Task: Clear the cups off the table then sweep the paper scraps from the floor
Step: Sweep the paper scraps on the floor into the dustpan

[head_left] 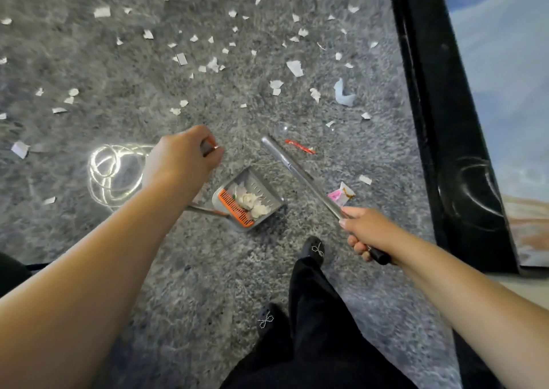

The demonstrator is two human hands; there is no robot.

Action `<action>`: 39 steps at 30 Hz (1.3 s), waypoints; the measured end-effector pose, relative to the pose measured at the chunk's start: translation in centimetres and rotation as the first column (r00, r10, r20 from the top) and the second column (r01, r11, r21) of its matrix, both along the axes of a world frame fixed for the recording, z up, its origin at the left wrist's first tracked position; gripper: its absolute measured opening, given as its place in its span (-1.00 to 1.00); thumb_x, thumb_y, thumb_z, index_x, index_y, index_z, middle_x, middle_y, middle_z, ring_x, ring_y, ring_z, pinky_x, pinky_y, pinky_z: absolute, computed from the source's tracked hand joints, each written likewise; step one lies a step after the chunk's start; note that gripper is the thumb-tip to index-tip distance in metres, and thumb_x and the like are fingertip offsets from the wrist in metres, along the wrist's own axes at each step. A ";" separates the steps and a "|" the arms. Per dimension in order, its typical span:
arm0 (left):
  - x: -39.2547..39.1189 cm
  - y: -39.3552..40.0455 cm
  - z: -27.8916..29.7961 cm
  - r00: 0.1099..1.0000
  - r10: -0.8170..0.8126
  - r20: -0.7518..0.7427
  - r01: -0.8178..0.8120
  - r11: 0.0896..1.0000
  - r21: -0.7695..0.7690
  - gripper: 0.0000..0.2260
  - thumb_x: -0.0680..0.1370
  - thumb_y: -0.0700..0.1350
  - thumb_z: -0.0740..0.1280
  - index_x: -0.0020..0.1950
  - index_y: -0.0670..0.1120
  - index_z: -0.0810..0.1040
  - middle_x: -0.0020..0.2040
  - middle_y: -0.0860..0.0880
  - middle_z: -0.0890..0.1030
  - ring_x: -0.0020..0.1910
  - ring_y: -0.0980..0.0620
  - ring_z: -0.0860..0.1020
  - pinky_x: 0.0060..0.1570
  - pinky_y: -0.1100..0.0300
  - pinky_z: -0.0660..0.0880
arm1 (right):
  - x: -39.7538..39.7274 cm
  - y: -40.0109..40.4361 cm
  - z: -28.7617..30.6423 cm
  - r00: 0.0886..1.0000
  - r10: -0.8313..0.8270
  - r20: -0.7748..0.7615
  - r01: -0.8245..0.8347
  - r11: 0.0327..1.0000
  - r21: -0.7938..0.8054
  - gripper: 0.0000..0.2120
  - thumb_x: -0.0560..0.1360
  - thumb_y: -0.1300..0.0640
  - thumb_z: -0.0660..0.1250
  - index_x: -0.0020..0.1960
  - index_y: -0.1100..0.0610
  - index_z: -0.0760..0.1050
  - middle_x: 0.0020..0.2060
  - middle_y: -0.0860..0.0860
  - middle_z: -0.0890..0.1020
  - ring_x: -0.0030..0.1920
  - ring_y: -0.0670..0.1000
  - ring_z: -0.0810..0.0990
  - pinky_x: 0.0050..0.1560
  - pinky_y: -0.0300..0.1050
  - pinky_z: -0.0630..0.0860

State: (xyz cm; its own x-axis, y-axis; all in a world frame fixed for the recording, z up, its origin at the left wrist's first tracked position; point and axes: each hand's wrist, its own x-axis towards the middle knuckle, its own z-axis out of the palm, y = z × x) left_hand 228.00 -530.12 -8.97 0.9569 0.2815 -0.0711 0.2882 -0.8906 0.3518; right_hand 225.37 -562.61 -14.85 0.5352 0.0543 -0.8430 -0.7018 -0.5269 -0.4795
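The grey carpet (208, 269) is left open in the near middle, between the two arms. To the right, passage is blocked by a tall black frame (430, 121) that runs from far to near. The middle is taken up by the dustpan (249, 201) and, just right of it, the slanting metal pole (297, 174). A coiled cable (113, 171) lies at the left. Paper scraps (208, 47) are scattered across the far carpet, with open carpet between them.

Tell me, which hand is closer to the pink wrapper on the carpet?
The right hand, gripping the metal pole, sits just below the pink wrapper. The left hand is far across, beyond the dustpan.
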 end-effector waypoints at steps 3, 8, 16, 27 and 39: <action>3.9 -1.0 0.2 0.998 -0.051 -0.029 0.051 0.999 0.016 -0.80 0.50 0.19 0.36 -0.08 0.09 0.51 -0.25 -0.02 0.57 -0.22 -0.14 0.53 -0.31 0.10 0.47 | 4.2 -1.7 -0.5 1.000 -0.024 0.016 0.024 1.000 -0.007 -0.65 0.62 0.16 0.13 0.40 0.04 0.33 -0.43 0.07 0.38 -0.66 -0.11 0.30 -0.60 -0.33 0.27; 11.6 -3.8 0.3 0.980 -0.177 -0.087 0.184 0.981 0.067 -0.80 0.53 0.14 0.36 -0.07 0.03 0.51 -0.27 -0.05 0.56 -0.25 -0.13 0.53 -0.37 0.13 0.43 | 11.7 -4.6 -1.1 0.998 -0.050 0.035 0.052 0.997 -0.059 -0.49 0.61 0.16 0.18 0.52 -0.02 0.16 -0.42 0.09 0.40 -0.63 -0.09 0.32 -0.60 -0.31 0.28; 19.1 -6.5 -0.5 0.961 -0.220 -0.166 0.241 0.963 0.119 -0.81 0.55 0.17 0.33 -0.11 0.09 0.43 -0.28 0.01 0.56 -0.28 -0.06 0.55 -0.34 0.07 0.57 | 20.9 -6.5 -2.2 0.999 0.042 0.000 -0.042 0.990 -0.138 -0.50 0.60 0.23 0.14 0.52 0.06 0.18 -0.41 0.12 0.44 -0.57 -0.03 0.35 -0.55 -0.26 0.29; 22.2 -5.8 -1.2 0.968 -0.195 -0.160 0.215 0.970 0.118 -0.80 0.54 0.19 0.32 -0.09 0.08 0.48 -0.27 -0.01 0.57 -0.27 -0.10 0.55 -0.39 0.10 0.50 | 20.6 -3.3 -3.5 0.969 0.208 -0.136 -0.229 0.959 -0.165 -0.70 0.62 0.26 0.09 0.34 0.23 0.36 -0.36 0.14 0.47 -0.48 0.01 0.42 -0.47 -0.17 0.35; 20.0 -5.0 -1.3 0.968 -0.226 -0.111 0.237 0.967 0.098 -0.83 0.55 0.14 0.31 -0.11 0.08 0.43 -0.31 -0.02 0.50 -0.31 -0.13 0.50 -0.45 0.18 0.31 | 11.8 3.9 -2.7 0.980 0.090 -0.179 -0.103 0.993 -0.061 -0.53 0.63 0.21 0.12 0.52 0.07 0.17 -0.40 0.07 0.50 -0.53 -0.04 0.43 -0.57 -0.26 0.37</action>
State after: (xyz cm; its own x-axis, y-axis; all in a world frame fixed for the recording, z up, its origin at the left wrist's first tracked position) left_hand 248.00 -535.12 -10.26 0.9867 0.0647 -0.1488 0.0979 -0.9687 0.2283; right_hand 237.17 -558.72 -17.53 0.3738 0.0360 -0.9268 -0.7160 -0.6240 -0.3130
